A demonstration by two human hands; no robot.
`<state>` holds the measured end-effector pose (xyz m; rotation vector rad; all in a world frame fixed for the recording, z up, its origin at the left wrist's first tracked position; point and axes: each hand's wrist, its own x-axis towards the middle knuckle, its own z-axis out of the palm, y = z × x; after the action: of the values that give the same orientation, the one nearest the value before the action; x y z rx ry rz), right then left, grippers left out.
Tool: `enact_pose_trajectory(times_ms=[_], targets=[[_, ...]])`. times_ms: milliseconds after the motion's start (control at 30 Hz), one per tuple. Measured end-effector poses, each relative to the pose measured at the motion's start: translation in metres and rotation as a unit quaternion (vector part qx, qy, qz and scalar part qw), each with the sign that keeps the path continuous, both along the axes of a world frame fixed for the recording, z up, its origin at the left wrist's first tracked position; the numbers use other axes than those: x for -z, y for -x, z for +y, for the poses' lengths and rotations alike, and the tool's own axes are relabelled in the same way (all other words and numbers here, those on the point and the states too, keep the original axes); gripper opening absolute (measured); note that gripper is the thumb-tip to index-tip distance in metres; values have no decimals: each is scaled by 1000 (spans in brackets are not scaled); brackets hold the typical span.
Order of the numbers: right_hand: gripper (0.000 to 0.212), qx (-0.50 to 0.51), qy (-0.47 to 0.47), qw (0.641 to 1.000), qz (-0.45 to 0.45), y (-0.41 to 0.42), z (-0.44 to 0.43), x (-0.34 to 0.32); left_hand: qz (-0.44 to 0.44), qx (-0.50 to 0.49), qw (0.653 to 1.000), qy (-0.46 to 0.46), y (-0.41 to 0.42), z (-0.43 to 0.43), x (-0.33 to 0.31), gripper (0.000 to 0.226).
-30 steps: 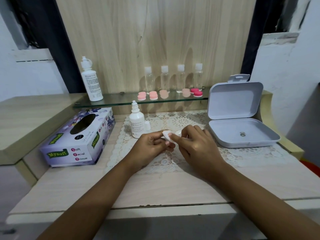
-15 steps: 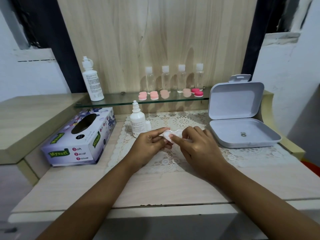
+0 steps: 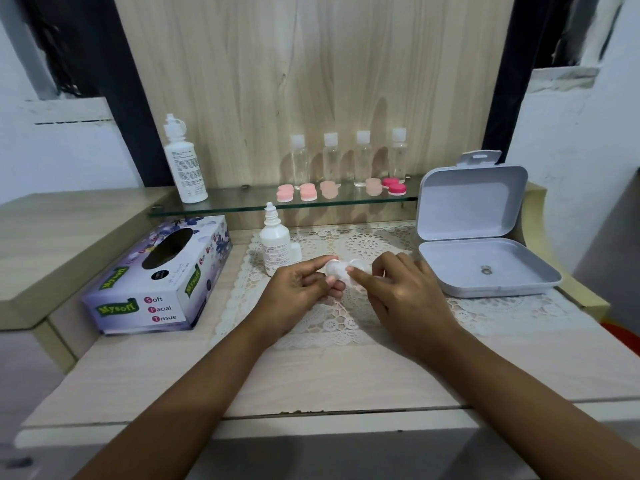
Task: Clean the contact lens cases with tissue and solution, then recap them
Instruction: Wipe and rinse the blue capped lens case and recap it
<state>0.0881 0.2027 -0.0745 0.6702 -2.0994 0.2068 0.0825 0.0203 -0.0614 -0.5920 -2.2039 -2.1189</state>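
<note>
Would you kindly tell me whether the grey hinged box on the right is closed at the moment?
No, the grey box is open, with its lid standing upright behind the base.

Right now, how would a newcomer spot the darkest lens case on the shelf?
Find the glass shelf against the wooden back panel. A row of lens cases lies before four clear bottles; the magenta lens case ends it on the right. It alone is deep pink; its neighbours are pale.
</note>
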Motion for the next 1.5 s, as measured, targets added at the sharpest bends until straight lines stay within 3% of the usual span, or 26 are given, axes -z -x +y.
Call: enact_pose_trajectory(times_ms=[167, 433, 633, 800, 1033, 1367, 1500], targets=[[33, 41, 49, 998, 1, 3, 6, 0, -1, -2, 1000, 7, 0, -1, 0, 32], [32, -40, 27, 998, -39, 4, 6, 2, -9, -4, 1000, -4, 1, -2, 0, 29], [25, -38, 125, 987, -93, 9, 9, 4, -19, 1, 1000, -2, 0, -2, -1, 27], [24, -24, 262, 937, -231, 10, 4, -4, -17, 1, 1000, -3, 0, -1, -1, 30], [26, -77, 290, 888, -349, 5, 1, -10, -27, 4, 1000, -13, 1, -1, -1, 29], [18, -38, 259, 914, -309, 3, -1, -11, 0, -44, 998, 42, 9, 0, 3, 16], [20, -36, 251, 924, -287, 3, 1, -11, 20, -61, 993, 102, 10, -2, 4, 31]])
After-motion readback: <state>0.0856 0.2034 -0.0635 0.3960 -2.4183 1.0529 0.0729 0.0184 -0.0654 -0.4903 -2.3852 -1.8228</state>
